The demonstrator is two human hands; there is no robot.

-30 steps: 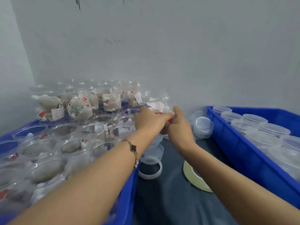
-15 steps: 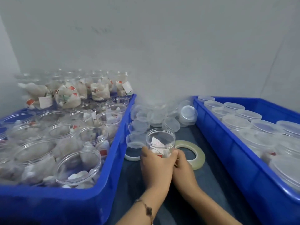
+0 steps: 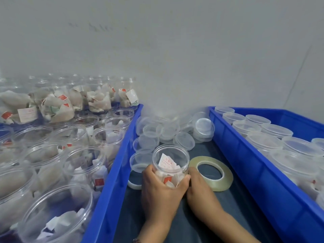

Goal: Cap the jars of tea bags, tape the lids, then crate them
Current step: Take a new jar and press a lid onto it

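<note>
- Standing uncapped between both hands: tea-bag jar (image 3: 171, 165), on dark mat (image 3: 236, 207).
- Left hand (image 3: 161, 192) wraps jar's near side.
- Right hand (image 3: 199, 188) curls against its right wall, beside tape roll (image 3: 226, 179).

- The left hand (image 3: 162, 192) covers the near side of the open jar (image 3: 171, 165), so the jar's bottom cannot be seen.
- The right hand (image 3: 199, 187) has its fingers tucked behind the jar and out of sight.
- The tape roll (image 3: 213, 173) is partly covered by the right hand.
- The left crate (image 3: 112, 172) and the right crate (image 3: 259, 174) are cut off by the picture's edges.
- The print on the paper tags (image 3: 167, 163) is too small to read.
- The loose lids (image 3: 168, 132) by the wall are blurry.
</note>
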